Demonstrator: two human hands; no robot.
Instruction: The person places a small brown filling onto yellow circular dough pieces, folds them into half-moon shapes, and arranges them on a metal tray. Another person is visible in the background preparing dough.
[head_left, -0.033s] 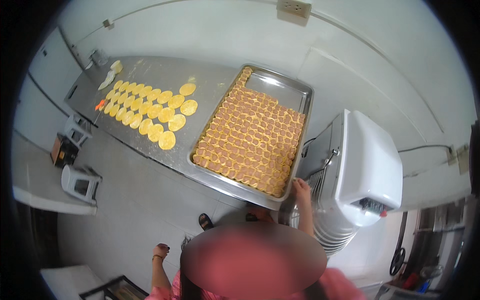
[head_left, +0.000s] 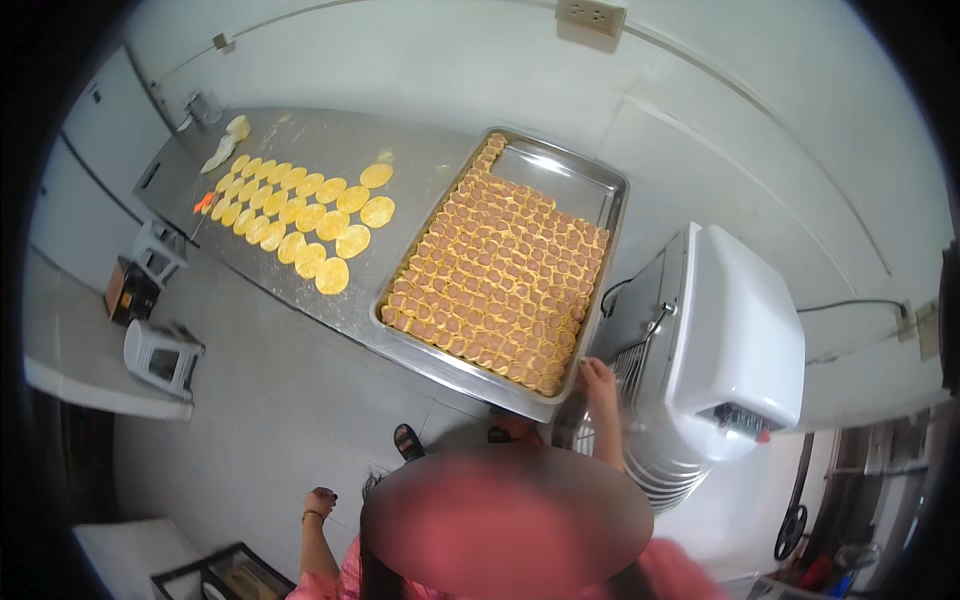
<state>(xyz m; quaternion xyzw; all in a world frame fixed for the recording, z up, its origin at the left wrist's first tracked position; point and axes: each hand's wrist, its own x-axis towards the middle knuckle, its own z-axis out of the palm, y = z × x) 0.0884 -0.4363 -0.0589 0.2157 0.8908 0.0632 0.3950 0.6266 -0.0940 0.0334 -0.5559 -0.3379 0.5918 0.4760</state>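
Note:
At the right side of the steel table a large metal tray holds rows of small yellow-edged pieces with pinkish-brown tops. Bare metal shows at the tray's far right. My right hand is closed at the tray's near right rim, its fingertips on the edge. Out over the floor, away from the table, my left hand is curled. A dark spot shows at its fingertips, too small to make out. Flat yellow dough rounds lie in rows on the table, left of the tray.
A white mixer with a wire guard stands close to my right arm. The steel table runs along the wall. At its far left are a pale yellow lump and an orange-red object. White stools stand on the floor at left.
The picture has shifted very slightly. The tray's near end and my right hand appear a little farther left, still together. My left hand keeps its curled pose.

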